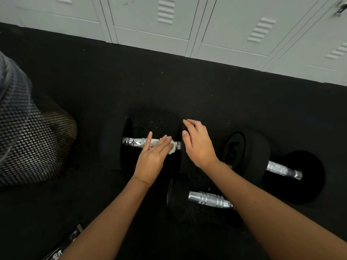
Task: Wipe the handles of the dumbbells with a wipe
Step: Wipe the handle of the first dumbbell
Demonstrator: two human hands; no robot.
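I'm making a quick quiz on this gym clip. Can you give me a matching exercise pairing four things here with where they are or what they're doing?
Things:
1. wipe
2. left hand
3. right hand
4. mesh bin

States:
A. stands at the far left on the floor
B. presses flat on the wipe
C. lies on the far dumbbell's handle
D. open above the dumbbell's right head

Pairs: 1-C, 2-B, 3-D, 4-A

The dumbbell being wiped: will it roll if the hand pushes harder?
Probably a little: the dumbbell has round heads and lies on flat black flooring. It looks heavy, so light pressure from the left hand on the wipe should barely shift it.
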